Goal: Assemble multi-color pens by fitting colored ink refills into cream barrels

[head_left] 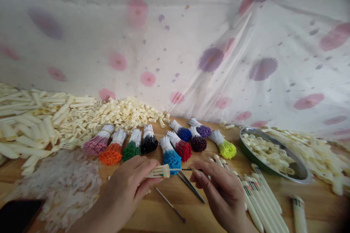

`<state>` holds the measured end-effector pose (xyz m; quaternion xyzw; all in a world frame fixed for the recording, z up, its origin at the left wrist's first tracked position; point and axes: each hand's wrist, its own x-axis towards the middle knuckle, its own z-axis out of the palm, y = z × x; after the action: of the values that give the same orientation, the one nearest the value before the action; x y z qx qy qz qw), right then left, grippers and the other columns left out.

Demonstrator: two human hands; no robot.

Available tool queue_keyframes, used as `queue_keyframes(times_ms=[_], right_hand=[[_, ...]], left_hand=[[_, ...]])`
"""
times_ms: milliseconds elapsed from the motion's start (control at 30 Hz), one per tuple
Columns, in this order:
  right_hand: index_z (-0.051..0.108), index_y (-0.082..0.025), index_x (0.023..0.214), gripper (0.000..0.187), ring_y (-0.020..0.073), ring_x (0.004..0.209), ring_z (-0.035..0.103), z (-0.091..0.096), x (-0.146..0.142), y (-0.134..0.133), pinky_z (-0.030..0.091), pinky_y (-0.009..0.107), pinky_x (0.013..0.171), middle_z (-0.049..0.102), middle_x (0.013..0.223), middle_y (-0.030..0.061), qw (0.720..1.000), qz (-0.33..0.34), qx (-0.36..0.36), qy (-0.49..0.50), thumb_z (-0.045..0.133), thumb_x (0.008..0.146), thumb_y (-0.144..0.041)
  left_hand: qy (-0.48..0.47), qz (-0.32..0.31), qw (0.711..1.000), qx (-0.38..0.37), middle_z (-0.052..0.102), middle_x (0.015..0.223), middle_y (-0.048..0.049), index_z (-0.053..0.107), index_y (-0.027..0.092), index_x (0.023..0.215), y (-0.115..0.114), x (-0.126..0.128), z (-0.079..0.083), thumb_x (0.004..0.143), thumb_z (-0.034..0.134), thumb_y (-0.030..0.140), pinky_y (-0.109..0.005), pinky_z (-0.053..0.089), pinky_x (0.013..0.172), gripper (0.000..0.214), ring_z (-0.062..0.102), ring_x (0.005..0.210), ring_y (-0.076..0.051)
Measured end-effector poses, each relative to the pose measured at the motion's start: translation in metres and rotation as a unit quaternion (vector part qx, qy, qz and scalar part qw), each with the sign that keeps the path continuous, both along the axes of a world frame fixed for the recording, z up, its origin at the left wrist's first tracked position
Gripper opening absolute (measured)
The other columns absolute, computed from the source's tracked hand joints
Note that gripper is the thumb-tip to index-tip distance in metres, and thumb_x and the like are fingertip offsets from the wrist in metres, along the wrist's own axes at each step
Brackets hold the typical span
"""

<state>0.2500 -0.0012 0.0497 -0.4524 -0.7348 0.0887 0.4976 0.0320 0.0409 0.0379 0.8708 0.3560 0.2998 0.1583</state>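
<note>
Left hand (131, 182): curled nearly closed, holding a cream slotted pen sleeve (158, 171) between thumb and fingers, in front of and slightly left of the sky-blue refill bundle (171, 156). Right hand (220, 185): thumb and fingertips pinched together on the dark end of a thin pen refill (175, 169), in front of and to the right of the sky-blue bundle. Pale end of that refill at the mouth of the sleeve; too small to tell how far inside.

Left of the sky-blue bundle, in order outward: black (149, 140), green (132, 145), orange (111, 149) and pink (98, 141) refill bundles, all with white upper ends. Just to its right, a red bundle (182, 147); farther right, a neon-yellow one (226, 149).

In front of the sky-blue bundle, on a wooden table (147, 222): tweezers (193, 188) and a thin rod (170, 204). Well to its right, a row of cream multicolour pens (262, 198) and an oval green bowl (250, 158) of pale slotted parts. Well to its left, heaped cream tubes (27, 127) and small clear plastic pieces (60, 185). Behind it, a flower-patterned sheet (164, 43).
</note>
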Motion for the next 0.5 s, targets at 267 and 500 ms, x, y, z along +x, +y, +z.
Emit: queue_keyframes(times_ms=[267,500], right_hand=[[0.063,-0.022,0.088,0.012,0.0082,0.050,0.055,-0.0034,-0.0022,0.0033,0.042,0.016,0.048,0.061,0.061,-0.0034,0.999,0.020,-0.018,0.022,0.053,0.086,-0.016],[0.061,-0.023,0.093,0.013,0.0077,0.052,0.055,-0.0010,0.0034,0.0039,0.043,0.016,0.049,0.062,0.065,-0.0031,0.999,0.044,-0.012,0.019,0.054,0.087,-0.015]], left_hand=[[-0.009,-0.007,1.000,0.022,0.064,0.078,-0.0039,0.057,0.019,0.097,-0.0008,0.0019,0.0015,0.090,0.047,0.020,-0.030,0.049,0.059,0.012,0.063,0.071,-0.020],[-0.029,-0.017,0.999,0.025,0.064,0.080,-0.0032,0.055,0.020,0.099,-0.0009,0.0023,0.0010,0.091,0.047,0.022,-0.028,0.049,0.060,0.012,0.064,0.072,-0.019]])
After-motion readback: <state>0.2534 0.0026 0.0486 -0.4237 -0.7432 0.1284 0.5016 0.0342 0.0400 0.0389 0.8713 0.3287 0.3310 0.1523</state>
